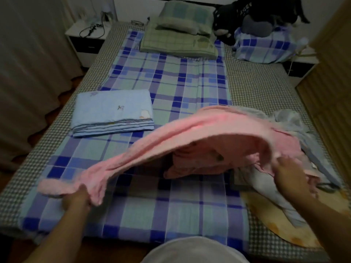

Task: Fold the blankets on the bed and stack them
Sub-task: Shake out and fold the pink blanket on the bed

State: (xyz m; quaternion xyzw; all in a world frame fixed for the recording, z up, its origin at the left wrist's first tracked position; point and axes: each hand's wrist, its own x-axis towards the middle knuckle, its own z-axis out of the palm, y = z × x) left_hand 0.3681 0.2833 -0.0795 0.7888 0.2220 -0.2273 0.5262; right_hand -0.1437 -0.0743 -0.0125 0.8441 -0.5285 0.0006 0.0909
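Note:
A pink blanket [190, 133] stretches in an arc above the bed, blurred by motion. My left hand [77, 198] grips its left end low over the plaid sheet [171, 84]. My right hand [292, 177] grips the blanket's right edge, over a heap of pale grey and pink cloth [284, 120]. A light blue blanket [114, 112] lies folded flat on the bed's left side, apart from the pink one.
Green pillows [182, 33] lie at the head of the bed, with a dark plush toy [252, 18] and a plaid pillow [266, 46] to their right. A nightstand [85, 37] with cables stands far left. A round yellow mat [275, 224] lies near right.

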